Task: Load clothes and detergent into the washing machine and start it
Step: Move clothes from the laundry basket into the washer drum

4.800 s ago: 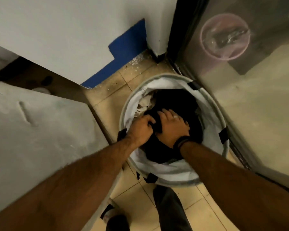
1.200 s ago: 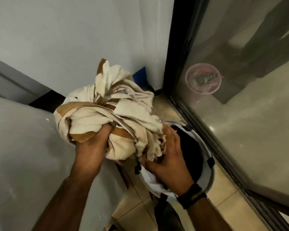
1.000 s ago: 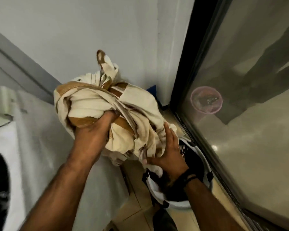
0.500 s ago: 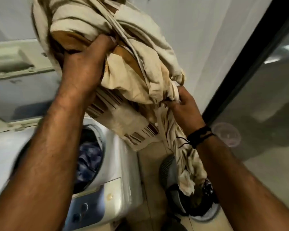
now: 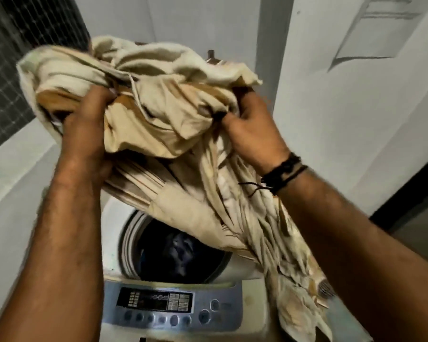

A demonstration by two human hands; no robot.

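Cream and tan cloth bundle [image 5: 158,99]: held aloft above the open drum [image 5: 176,253] of the top-loading washing machine [image 5: 247,292], left hand [image 5: 84,124] gripping its left side, right hand [image 5: 255,134] gripping its right, fingers of both curled into the fabric. Trailing striped end hangs down over the machine's right edge, partly covering the drum opening. Dark garment [image 5: 181,248] inside drum; control panel [image 5: 158,302] at near edge; black wristband [image 5: 282,171] on right wrist.

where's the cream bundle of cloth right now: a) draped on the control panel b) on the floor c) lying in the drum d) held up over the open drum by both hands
d: the left hand and right hand grip the cream bundle of cloth above the open drum.
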